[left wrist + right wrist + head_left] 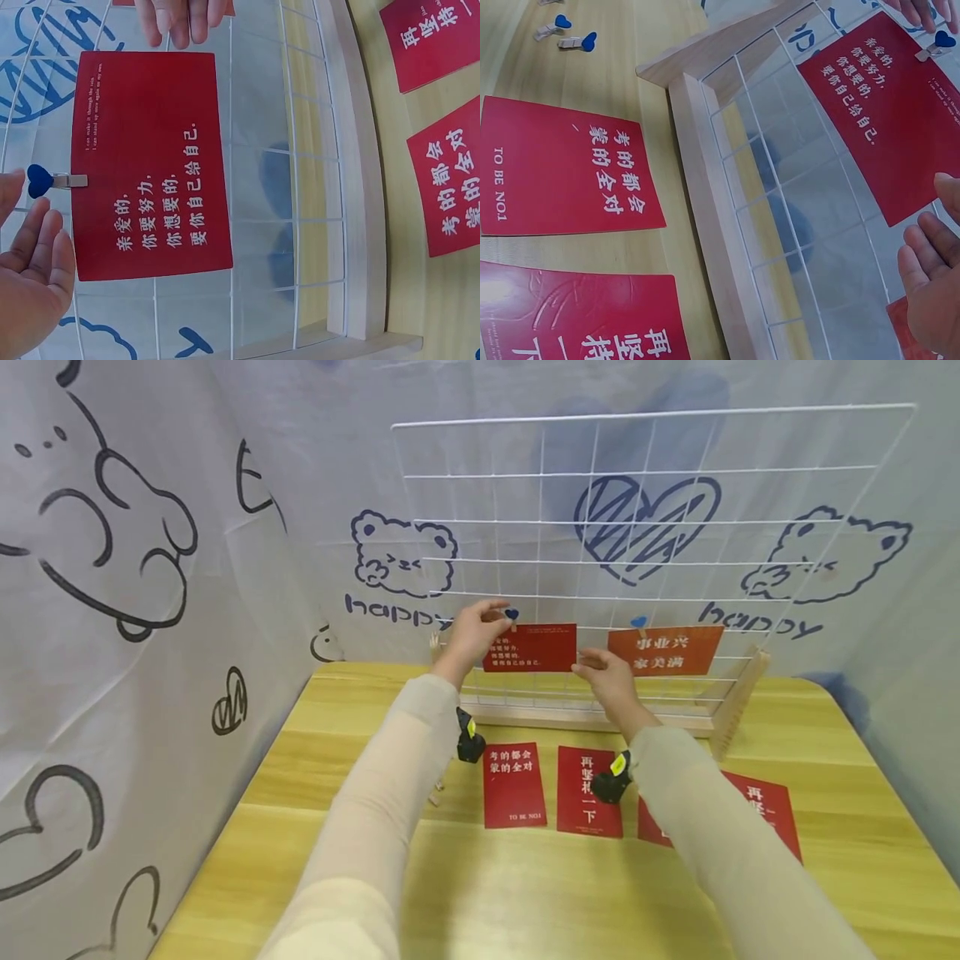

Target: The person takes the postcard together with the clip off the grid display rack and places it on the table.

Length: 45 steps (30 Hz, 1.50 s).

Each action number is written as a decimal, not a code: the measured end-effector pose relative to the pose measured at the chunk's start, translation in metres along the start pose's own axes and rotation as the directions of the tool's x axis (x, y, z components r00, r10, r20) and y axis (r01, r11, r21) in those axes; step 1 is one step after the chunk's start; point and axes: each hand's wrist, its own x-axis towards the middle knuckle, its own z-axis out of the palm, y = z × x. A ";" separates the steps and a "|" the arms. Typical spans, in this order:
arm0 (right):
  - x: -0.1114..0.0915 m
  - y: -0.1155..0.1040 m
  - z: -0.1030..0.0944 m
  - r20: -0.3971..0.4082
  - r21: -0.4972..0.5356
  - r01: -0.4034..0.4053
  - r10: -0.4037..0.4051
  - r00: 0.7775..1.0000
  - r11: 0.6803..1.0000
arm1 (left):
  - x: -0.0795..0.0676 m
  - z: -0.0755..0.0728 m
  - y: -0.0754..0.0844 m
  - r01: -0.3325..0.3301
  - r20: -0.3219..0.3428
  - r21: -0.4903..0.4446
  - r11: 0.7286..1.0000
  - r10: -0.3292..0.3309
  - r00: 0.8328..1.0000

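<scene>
A red card (150, 165) with white writing hangs against the white wire grid (596, 468), its top edge held by a wooden clip with a dark blue heart (39, 181). My left hand (476, 635) is at this clip, thumb and fingertips parted beside the heart. At the card's right edge is my right hand (609, 681); its fingers lie loosely extended, just off the edge in the left wrist view. To the right, an orange-red card (667, 652) hangs from a clip with a lighter blue heart (639, 622).
The grid stands in a wooden base (705, 202) on the wooden table (337, 877). Several red cards, including one with two lines of writing (513, 793), lie in front of it. Spare heart clips (577, 41) lie left of the cards. A patterned cloth (292, 468) hangs behind.
</scene>
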 end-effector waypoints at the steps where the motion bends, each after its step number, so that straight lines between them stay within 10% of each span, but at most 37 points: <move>1: 0.000 0.000 0.000 0.001 -0.007 -0.002 0.002 1.000 1.000 | 0.001 0.000 0.000 0.000 0.005 0.011 1.000 -0.001 1.000; 45: 0.010 -0.003 0.002 -0.032 0.021 -0.016 0.017 0.999 1.000 | 0.016 0.010 0.014 -0.026 0.042 0.318 0.948 0.014 0.999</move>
